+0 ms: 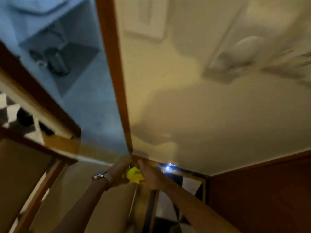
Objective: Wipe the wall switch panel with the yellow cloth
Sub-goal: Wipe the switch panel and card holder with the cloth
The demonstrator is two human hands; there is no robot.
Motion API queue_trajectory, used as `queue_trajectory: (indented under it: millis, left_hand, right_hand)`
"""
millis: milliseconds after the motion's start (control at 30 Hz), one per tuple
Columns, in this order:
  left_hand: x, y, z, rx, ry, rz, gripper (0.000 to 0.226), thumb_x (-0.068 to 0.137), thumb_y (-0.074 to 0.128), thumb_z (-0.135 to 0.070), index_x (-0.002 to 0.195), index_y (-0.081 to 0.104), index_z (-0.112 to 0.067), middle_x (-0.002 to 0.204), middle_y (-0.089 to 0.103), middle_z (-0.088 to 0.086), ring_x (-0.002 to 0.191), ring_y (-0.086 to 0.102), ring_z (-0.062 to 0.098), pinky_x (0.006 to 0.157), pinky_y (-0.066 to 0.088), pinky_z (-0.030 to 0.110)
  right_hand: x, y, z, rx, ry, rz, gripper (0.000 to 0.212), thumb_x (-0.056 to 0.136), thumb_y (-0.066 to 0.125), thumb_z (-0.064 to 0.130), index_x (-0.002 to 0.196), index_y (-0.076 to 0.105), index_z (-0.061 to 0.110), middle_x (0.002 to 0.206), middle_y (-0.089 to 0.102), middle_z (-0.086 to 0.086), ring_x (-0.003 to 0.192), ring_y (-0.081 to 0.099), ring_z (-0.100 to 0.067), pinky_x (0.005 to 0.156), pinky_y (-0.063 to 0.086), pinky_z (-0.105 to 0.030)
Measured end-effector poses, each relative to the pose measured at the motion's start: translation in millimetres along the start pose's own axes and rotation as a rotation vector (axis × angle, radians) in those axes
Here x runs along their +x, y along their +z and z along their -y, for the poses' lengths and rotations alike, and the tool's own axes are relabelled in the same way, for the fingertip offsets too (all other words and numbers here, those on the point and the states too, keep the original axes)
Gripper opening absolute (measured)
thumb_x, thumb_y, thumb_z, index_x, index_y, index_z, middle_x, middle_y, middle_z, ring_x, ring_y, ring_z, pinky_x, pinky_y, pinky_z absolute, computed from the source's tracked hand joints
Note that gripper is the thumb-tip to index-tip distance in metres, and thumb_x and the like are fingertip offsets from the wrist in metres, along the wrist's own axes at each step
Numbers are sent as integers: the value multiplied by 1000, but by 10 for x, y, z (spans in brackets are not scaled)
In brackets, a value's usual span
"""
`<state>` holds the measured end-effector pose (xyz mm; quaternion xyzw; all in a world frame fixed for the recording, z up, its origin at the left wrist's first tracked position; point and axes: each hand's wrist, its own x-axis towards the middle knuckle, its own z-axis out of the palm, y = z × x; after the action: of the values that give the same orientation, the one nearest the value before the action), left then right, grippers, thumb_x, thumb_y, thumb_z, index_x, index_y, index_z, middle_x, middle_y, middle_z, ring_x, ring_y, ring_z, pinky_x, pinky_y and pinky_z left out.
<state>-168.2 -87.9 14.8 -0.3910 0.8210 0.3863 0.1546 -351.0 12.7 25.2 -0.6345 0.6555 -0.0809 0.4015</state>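
The frame is blurred. A small bunched yellow cloth (134, 175) sits between my two hands low in the middle of the view. My left hand (119, 172), with a metal watch on its wrist, grips the cloth from the left. My right hand (150, 175) closes on it from the right. A pale rectangular wall switch panel (145, 15) shows on the cream wall at the top, far above both hands.
A wooden door frame (114, 73) runs down the middle, with a bluish room behind it at left. A wooden railing (38, 148) stands at lower left. Dark wood panelling (260, 195) fills the lower right. Something blurred and whitish (244, 51) lies at upper right.
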Motion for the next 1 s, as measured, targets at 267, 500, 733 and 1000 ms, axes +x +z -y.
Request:
queue_trajectory:
  millis: [267,500,733,1000]
  left_hand:
    - [9,-1240,-2726,475,420,-165,45,90,77,-11,129,58,0,130,60,17,116,63,36,92,47,39]
    - [-494,-2241,-4397,1029,941,-503,83,69,101,-41,132,55,-14,112,73,17,89,75,34,58,64,38]
    - [-980,-3752,-5551,1134,1161,-1234,84,100,47,-64,150,54,3,154,54,26,142,54,42,115,50,55]
    - [-806,-4176,-6018,1117,940,-1672,87,105,41,-68,166,30,-8,173,27,16,161,25,37,131,20,56]
  right_hand:
    - [-1506,-2096,-444,-768,-258,-656,56,66,90,21,118,72,9,112,75,-7,100,73,-22,83,61,-30]
    - [-2302,-3241,-488,-1017,-135,-1096,42,92,50,12,133,56,7,123,66,-14,87,67,-28,72,55,-36]
    - [-2385,-3762,-171,-946,-37,-1412,64,98,47,7,156,29,30,124,53,-13,104,53,-32,91,41,-47]
    - [-1878,-3516,-259,-778,21,-1382,54,98,44,22,150,39,13,165,16,-15,153,15,-36,119,20,-52]
